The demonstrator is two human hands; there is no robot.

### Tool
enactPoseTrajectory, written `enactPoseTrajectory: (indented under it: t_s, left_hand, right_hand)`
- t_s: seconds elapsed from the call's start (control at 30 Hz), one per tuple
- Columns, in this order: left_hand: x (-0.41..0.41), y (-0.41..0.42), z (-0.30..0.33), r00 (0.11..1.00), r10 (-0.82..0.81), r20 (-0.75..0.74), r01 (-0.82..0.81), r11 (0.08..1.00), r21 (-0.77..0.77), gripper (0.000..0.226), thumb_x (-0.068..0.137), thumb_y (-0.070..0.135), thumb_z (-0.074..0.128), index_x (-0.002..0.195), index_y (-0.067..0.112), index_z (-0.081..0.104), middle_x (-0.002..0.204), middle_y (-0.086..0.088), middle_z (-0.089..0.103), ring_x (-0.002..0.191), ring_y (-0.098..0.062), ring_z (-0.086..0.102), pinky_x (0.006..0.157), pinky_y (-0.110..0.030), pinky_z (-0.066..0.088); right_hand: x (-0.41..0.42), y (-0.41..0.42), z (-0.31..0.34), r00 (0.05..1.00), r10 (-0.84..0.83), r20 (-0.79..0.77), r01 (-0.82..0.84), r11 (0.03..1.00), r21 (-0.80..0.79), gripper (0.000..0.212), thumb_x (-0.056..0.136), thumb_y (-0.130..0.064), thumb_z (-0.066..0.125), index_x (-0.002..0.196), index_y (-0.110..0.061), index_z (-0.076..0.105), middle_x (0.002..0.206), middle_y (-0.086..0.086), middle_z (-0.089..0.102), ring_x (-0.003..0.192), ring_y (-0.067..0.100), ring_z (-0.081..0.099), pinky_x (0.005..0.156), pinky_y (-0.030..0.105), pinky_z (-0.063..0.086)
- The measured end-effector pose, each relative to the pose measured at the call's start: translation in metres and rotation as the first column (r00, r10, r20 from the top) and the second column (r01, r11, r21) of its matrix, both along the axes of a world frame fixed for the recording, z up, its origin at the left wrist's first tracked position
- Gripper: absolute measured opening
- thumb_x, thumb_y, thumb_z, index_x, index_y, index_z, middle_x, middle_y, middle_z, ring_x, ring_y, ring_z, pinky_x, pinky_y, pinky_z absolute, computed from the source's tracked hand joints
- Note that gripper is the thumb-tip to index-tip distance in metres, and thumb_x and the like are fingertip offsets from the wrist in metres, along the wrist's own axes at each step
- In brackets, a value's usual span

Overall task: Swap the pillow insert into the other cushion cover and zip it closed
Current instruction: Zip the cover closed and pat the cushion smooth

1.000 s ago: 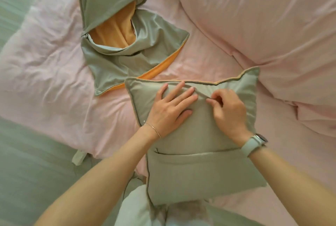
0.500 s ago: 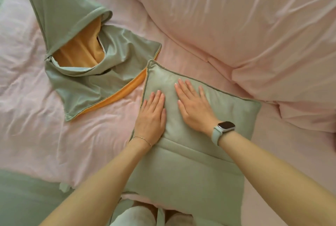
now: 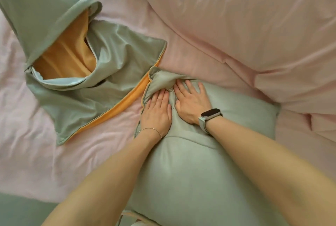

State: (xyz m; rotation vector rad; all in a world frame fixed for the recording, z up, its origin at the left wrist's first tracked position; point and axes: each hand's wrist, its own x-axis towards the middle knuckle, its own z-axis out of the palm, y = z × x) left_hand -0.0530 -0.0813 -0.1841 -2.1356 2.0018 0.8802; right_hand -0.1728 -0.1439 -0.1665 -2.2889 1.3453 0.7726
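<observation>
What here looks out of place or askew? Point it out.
The cushion has its far left corner bunched and folded over, just beyond both hands pressing flat on it. The empty cover lies crumpled, gaping open with its orange lining showing. Nothing looks torn.

Your left hand (image 3: 157, 110) lies palm down with its fingers straight and close together, a thin bracelet at its wrist. Just beside it, your right hand (image 3: 191, 105) also presses flat, fingers spread, a watch on the wrist; both forearms reach forward.

left hand (image 3: 157, 112), right hand (image 3: 191, 105), pressing cushion (image 3: 200, 171)
</observation>
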Motion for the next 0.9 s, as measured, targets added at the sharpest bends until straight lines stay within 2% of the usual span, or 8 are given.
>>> enactPoseTrajectory:
  t_s: [0.13, 0.23, 0.3, 0.4, 0.47, 0.53, 0.7, 0.9]
  left_hand:
    - [0.002, -0.026, 0.002, 0.999, 0.018, -0.050, -0.015, 0.998, 0.068, 0.057, 0.096, 0.035, 0.009, 0.147, 0.010, 0.017, 0.155, -0.005, 0.017, 0.142, -0.017, 0.014, 0.114, -0.026, 0.005]
    - [0.001, -0.035, 0.028, 0.992, 0.084, -0.094, -0.074, 0.992, 0.102, 0.040, 0.097, 0.024, 0.030, 0.133, 0.009, 0.042, 0.141, -0.012, 0.042, 0.130, -0.025, 0.037, 0.102, -0.035, 0.028]
    - [0.000, -0.032, 0.053, 0.992, 0.123, -0.031, -0.124, 0.991, -0.051, 0.032, 0.091, 0.028, 0.035, 0.107, 0.012, 0.059, 0.113, -0.012, 0.061, 0.106, -0.032, 0.054, 0.076, -0.036, 0.039]
    - [-0.009, -0.020, 0.087, 0.995, 0.099, 0.001, -0.089, 0.899, -0.428, 0.038, 0.081, 0.036, 0.038, 0.090, 0.010, 0.065, 0.092, -0.014, 0.064, 0.088, -0.034, 0.059, 0.072, -0.037, 0.042]
    - [-0.024, -0.006, 0.095, 1.000, -0.001, -0.012, -0.005, 0.864, -0.503, 0.042, 0.082, 0.040, 0.043, 0.109, 0.015, 0.063, 0.113, -0.012, 0.062, 0.105, -0.034, 0.056, 0.090, -0.044, 0.039]
    - [-0.039, 0.012, 0.097, 0.995, -0.095, 0.019, 0.092, 0.874, -0.478, 0.049, 0.085, 0.044, 0.038, 0.128, 0.024, 0.054, 0.137, -0.007, 0.049, 0.129, -0.033, 0.040, 0.108, -0.053, 0.020]
    - [-0.029, 0.061, 0.090, 0.999, -0.040, 0.020, 0.045, 0.928, -0.370, 0.058, 0.090, 0.045, 0.027, 0.145, 0.026, 0.026, 0.154, -0.011, 0.019, 0.142, -0.035, 0.008, 0.108, -0.064, 0.007]
    - [-0.045, 0.105, 0.087, 0.952, -0.291, 0.096, 0.300, 0.816, -0.495, 0.053, 0.091, 0.049, 0.031, 0.142, 0.033, 0.027, 0.152, -0.007, 0.020, 0.137, -0.044, 0.009, 0.104, -0.069, 0.003]
  right_hand:
    - [0.003, -0.021, -0.002, 0.998, -0.057, 0.033, 0.056, 0.998, 0.024, 0.055, 0.097, -0.033, 0.021, 0.149, -0.022, 0.007, 0.157, -0.007, 0.004, 0.143, 0.015, 0.003, 0.113, 0.046, 0.006]
    - [-0.005, -0.024, 0.017, 0.970, -0.177, 0.169, 0.153, 0.978, 0.143, 0.050, 0.098, -0.030, 0.024, 0.147, -0.024, 0.020, 0.156, -0.008, 0.013, 0.142, 0.013, 0.010, 0.113, 0.045, 0.007]
    - [-0.016, -0.015, 0.036, 0.901, -0.281, 0.330, 0.230, 0.956, 0.184, 0.048, 0.097, -0.028, 0.033, 0.144, -0.025, 0.029, 0.154, -0.008, 0.021, 0.141, 0.011, 0.015, 0.114, 0.043, 0.009]
    - [-0.041, 0.024, 0.070, 0.784, -0.368, 0.500, 0.418, 0.909, 0.013, 0.049, 0.094, -0.020, 0.035, 0.142, -0.023, 0.035, 0.150, -0.005, 0.031, 0.141, 0.012, 0.020, 0.115, 0.050, 0.006]
    - [-0.062, 0.059, 0.086, 0.775, -0.425, 0.467, 0.562, 0.802, -0.202, 0.053, 0.089, -0.026, 0.032, 0.142, -0.024, 0.037, 0.148, -0.005, 0.036, 0.141, 0.015, 0.021, 0.111, 0.059, 0.001]
    - [-0.080, 0.095, 0.094, 0.753, -0.530, 0.389, 0.643, 0.719, -0.264, 0.054, 0.091, -0.035, 0.026, 0.145, -0.031, 0.028, 0.152, -0.006, 0.027, 0.143, 0.018, 0.013, 0.105, 0.066, -0.004]
    - [-0.090, 0.181, 0.096, 0.739, -0.546, 0.394, 0.664, 0.689, -0.292, 0.057, 0.092, -0.038, 0.024, 0.147, -0.030, 0.009, 0.155, 0.004, 0.011, 0.143, 0.025, 0.005, 0.100, 0.072, 0.002]
    - [-0.093, 0.202, 0.068, 0.738, -0.580, 0.344, 0.671, 0.686, -0.282, 0.060, 0.092, -0.040, 0.022, 0.147, -0.029, 0.000, 0.155, 0.006, 0.006, 0.142, 0.029, 0.005, 0.102, 0.073, 0.007]
